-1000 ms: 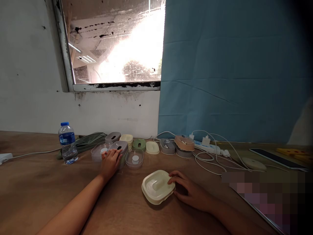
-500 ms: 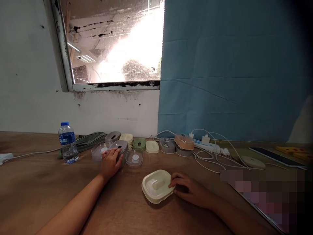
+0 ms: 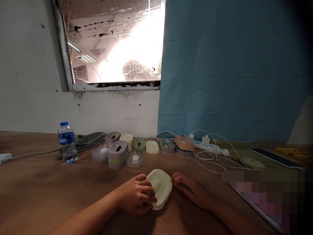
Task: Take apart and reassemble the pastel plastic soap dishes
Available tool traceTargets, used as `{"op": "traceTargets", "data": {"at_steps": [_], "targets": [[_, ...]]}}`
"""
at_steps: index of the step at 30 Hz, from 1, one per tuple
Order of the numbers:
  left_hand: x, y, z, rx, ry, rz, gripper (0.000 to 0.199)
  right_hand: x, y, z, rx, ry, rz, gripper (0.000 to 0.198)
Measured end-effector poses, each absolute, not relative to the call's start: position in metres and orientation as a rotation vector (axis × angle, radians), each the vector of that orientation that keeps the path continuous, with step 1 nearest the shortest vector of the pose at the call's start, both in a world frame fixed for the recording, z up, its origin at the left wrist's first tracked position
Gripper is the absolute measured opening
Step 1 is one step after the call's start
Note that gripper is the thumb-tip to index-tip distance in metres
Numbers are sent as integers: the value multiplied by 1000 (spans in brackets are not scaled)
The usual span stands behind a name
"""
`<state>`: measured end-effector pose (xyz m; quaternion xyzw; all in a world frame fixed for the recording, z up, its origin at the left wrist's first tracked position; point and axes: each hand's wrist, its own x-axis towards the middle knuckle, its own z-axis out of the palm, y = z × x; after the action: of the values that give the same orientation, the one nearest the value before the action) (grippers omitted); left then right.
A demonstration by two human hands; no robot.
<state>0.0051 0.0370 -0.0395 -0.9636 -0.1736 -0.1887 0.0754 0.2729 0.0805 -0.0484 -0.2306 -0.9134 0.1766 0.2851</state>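
Above the near middle of the table, a cream plastic lid (image 3: 160,186), rounded and with a raised ridge in its middle, is tilted to one side. My left hand (image 3: 138,195) grips its left edge, fingers over the top face and thumb low at the near side. On the opposite edge, the curled fingertips of my right hand (image 3: 190,189) touch the rim; the right thumb is mostly hidden. Behind my hands is a lilac stack of boxes (image 3: 118,156) with a slotted top, beside a clear plastic dish (image 3: 134,159) with a white disc.
Along the wall stand more clear dishes (image 3: 100,153), a cream stack (image 3: 126,138), a green box (image 3: 139,144), a grey box (image 3: 167,146) and a brown-topped box (image 3: 184,142). A water bottle (image 3: 67,143) is at left. White cables (image 3: 210,163), a power strip (image 3: 207,147) and a phone (image 3: 276,157) lie right.
My left hand has left the lilac stack and come right and nearer, taking hold of the cream lid's left edge. The lid has turned and tilted between my hands.
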Motion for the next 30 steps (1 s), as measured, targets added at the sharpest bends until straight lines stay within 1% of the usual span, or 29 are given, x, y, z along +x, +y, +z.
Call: {"op": "traceTargets", "data": {"at_steps": [2,5,9,12,15,18,20,22,26,30], "targets": [[6,38,-43,-2865,-583,-554,20,274,83,-53,-663,-2386,477,18],[7,39,-46,-2849,-610,-549,19,272,84,-55,-713,-2374,424,10],[11,34,-47,-2813,-689,-577,21,271,82,-53,-749,-2334,309,11],[15,33,-40,-2779,-785,-674,21,272,83,-52,-792,-2222,188,11],[21,45,-22,-2685,-876,-816,21,273,83,-52,-812,-2093,129,11],[28,77,1,-2557,-1035,-926,20,272,83,-51,-773,-2105,153,14],[34,107,13,-2465,-1216,-945,20,270,81,-51,-749,-2175,193,18],[42,139,18,-2354,-1443,-891,23,268,79,-50,-749,-2236,229,22],[57,192,11,-2337,-1540,-781,22,264,75,-51,-743,-2305,244,23],[69,220,-5,-2375,-1525,-638,20,265,76,-52,-728,-2315,250,23]]}}
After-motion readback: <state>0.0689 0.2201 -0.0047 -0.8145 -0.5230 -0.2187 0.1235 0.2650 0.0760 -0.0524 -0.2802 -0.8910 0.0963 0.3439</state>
